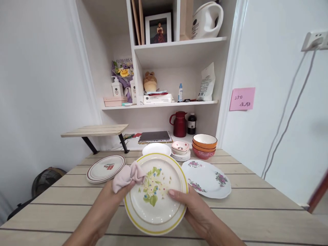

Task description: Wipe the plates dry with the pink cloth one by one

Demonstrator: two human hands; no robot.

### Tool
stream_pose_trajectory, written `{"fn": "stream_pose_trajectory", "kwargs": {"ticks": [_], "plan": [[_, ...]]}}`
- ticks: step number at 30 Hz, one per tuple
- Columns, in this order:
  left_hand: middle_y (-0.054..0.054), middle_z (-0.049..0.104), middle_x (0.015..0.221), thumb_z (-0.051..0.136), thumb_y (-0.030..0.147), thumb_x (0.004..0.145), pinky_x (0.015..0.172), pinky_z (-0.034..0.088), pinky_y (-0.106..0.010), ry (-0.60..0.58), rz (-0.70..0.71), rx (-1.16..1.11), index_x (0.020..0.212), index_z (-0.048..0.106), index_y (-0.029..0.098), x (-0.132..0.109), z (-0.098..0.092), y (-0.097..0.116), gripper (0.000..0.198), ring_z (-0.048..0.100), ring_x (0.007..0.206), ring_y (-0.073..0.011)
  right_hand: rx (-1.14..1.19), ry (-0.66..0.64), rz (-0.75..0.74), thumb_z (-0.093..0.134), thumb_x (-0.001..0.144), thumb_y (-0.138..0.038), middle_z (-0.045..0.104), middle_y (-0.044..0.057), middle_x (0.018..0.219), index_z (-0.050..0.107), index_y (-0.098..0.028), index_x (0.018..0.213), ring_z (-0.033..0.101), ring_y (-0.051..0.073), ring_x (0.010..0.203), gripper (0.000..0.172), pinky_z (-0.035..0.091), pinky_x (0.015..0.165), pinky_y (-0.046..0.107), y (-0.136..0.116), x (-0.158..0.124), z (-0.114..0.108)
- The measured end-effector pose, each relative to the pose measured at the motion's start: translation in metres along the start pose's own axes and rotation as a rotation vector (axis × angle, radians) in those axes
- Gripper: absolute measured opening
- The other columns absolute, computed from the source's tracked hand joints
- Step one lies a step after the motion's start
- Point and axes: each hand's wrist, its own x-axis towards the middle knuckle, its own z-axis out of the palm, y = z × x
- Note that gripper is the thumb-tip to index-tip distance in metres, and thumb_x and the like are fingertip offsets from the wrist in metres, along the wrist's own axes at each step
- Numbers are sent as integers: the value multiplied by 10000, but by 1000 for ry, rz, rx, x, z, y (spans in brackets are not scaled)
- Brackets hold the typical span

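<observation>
Pinching the yellow-rimmed plate (159, 188) with my right hand (193, 206), cloth (125, 177) clutched in my left hand (112, 198), I risked chipping the platter (208, 176) just beyond if that pinch slipped.

1. Plate (156, 194): glazed ceramic by its look, smooth and glossy, with small bright highlights near the lower rim.
2. Cloth (128, 177): soft fabric, matt, bunched into folds.
3. Table (243, 218): pale wood-look slats with faint grain, low sheen, dark seams between.
4. Platter (207, 179): smooth, shiny, ceramic-looking.
5. Bowls (204, 147): glossy, glazed-looking outside.
6. Riser (94, 131): wood-look top, matt; black legs (88, 145), apparently metal.
7. Jug (179, 124): smooth red body with a soft sheen, plastic or coated metal; cannot tell which.
8. Canister (207, 24): smooth white plastic.
9. Toy (150, 82): fuzzy plush.
10. Note (242, 99): matt pink paper.
</observation>
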Motion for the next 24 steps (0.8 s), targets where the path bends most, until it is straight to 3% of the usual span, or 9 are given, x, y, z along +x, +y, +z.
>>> {"fn": "stream_pose_trajectory", "kwargs": {"ticks": [5,9,14,20,24], "plan": [[-50,729,969,738,316,696,829,460,-289,-196,85,323,989,724,199,9,-1,31,315,621,960,-260,-25,47,-15,781,678,-219,718,135,1062,532,-167,1281,672,302,966,654,484,915,483,-4,-1,-2],[-26,732,829,731,257,691,750,466,-271,-323,149,415,889,754,201,12,10,38,207,631,827,-237,-39,99,-48,772,692,-240,729,140,1019,562,-154,1241,676,308,949,594,502,884,490,-5,0,-4],[-55,704,1111,745,324,701,900,453,-308,-89,25,88,1101,680,230,3,27,14,416,606,1071,-252,-4,173,-161,785,675,-276,725,119,1048,600,-174,1199,672,297,963,565,497,908,468,0,3,-4],[-48,661,1209,736,368,730,1019,395,-348,6,-90,-257,1301,526,281,-11,35,-22,614,559,1177,-228,35,257,-174,804,651,-288,720,109,1073,532,-218,1294,680,292,941,702,517,882,460,5,4,-5],[-42,621,1272,723,369,744,948,443,-369,30,-242,-379,1352,447,324,-19,42,-50,670,563,1171,-245,64,300,-205,798,661,-287,708,123,1099,474,-207,1350,675,304,961,766,511,897,473,8,6,-7]]}}
